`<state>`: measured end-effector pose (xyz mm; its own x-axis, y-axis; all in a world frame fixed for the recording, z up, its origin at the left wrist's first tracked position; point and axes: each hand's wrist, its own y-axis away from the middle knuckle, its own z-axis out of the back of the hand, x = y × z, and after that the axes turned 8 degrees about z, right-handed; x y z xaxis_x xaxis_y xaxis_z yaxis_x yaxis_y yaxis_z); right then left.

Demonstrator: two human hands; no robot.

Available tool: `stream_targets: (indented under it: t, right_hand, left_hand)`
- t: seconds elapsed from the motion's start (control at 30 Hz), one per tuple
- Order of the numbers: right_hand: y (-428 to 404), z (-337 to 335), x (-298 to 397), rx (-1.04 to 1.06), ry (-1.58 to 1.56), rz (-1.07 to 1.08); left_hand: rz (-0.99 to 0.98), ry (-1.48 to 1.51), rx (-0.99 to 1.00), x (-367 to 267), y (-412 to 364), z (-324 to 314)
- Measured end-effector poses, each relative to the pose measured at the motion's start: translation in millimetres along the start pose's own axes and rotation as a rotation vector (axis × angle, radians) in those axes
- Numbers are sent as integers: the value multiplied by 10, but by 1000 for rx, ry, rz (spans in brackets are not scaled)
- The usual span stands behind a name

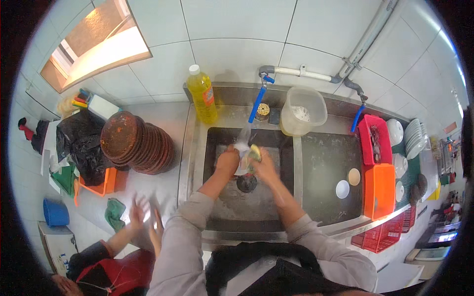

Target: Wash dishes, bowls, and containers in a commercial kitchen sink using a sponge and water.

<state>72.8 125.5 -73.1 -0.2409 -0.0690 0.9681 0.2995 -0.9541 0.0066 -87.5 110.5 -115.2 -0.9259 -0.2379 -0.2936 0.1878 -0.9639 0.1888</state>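
Over the left sink basin (250, 218), my left hand (227, 161) grips a small white dish (241, 148) under running water from a blue tap hose (257, 105). My right hand (263, 166) holds a yellow and green sponge (254, 157) against the dish. Part of the dish is hidden behind my fingers and the sponge. A dark round thing (246, 182) lies in the basin below my hands. In the right basin, which holds cloudy water, are a white bowl (342, 189) and a cream bowl (354, 177).
Behind the basins stand a yellow liquid bottle (203, 96) and a clear plastic tub (303, 111). Brown round plates (137, 144) are stacked at left; a co-worker's hands (142, 218) are near a green cloth (115, 214). Red (374, 138) and orange (379, 190) bins and white dishes (414, 138) stand right.
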Motion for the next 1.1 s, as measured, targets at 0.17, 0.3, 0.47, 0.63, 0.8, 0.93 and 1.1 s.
stream_targets:
  t: [0.17, 0.3, 0.47, 0.63, 0.8, 0.93, 1.1]
  right_hand:
    - [174, -276, -377, -89, 310, 253]
    - [241, -273, -498, 10, 343, 356]
    - [437, -234, -673, 447, 719, 347]
    - [777, -251, -986, 471, -53, -229]
    - [1110, -212, -1339, 382, -516, -582]
    - [1273, -169, -1590, 312, -754, -687]
    - [1292, -16, -1776, 348, -393, -718]
  left_hand:
    - [-92, 307, -205, 154, -15, -90]
    - [213, 940, 95, 373, 49, -557]
    - [411, 1236, 297, 438, 461, -1267]
    - [417, 1728, 622, 373, 818, -1633]
    - [406, 1400, 943, 350, 873, -1628]
    - [552, 1291, 985, 366, 863, -1646]
    - [643, 1154, 987, 486, 876, -1574]
